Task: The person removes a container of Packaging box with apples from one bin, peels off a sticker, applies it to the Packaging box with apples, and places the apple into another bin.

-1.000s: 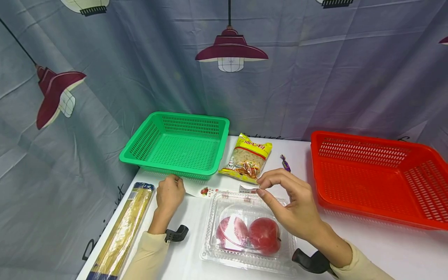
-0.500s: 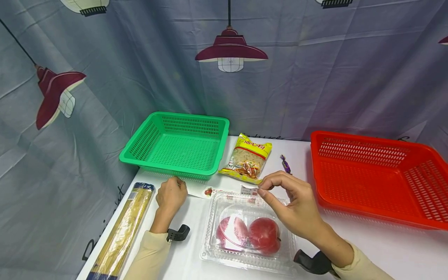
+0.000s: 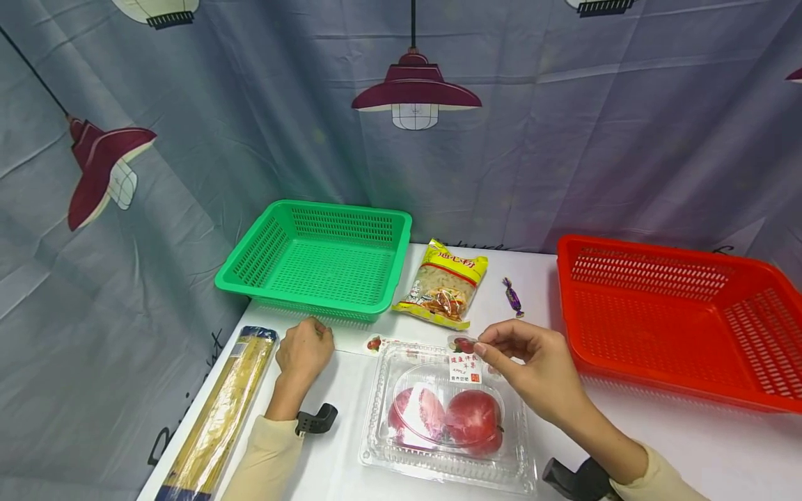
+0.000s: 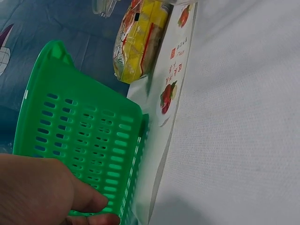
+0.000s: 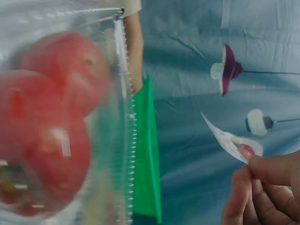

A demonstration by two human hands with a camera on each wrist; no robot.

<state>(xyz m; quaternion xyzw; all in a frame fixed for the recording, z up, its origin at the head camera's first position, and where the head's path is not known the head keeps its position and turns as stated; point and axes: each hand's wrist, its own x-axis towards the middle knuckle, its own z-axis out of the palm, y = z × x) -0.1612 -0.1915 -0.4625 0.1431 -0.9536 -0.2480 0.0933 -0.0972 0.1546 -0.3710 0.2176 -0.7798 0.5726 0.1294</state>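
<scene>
My right hand [image 3: 532,365] pinches the upper edge of a small white sticker [image 3: 465,369] with red lettering and a fruit picture. The sticker hangs over the back part of a lidded clear plastic clamshell box [image 3: 370,449], with red apples [image 3: 474,416] inside; in the right wrist view it looks bent, clear of the box [image 5: 123,70]. My left hand [image 3: 305,355] has its fingers curled at the left end of a white sticker strip [image 3: 351,342]; the exact grip is hidden. More printed stickers show on the strip [image 4: 161,136] in the left wrist view.
Behind the left hand stands a green basket [image 3: 313,306], and a red basket [image 3: 626,334] is on the right. A yellow pasta bag [image 3: 443,284] and a purple-wrapped candy [image 3: 512,298] lie behind the box. A long spaghetti pack [image 3: 219,417] lies at the left edge.
The right hand has moved right and slightly toward the body. The sticker it pinches has come off the strip and now faces the head camera. The left hand has barely moved.
</scene>
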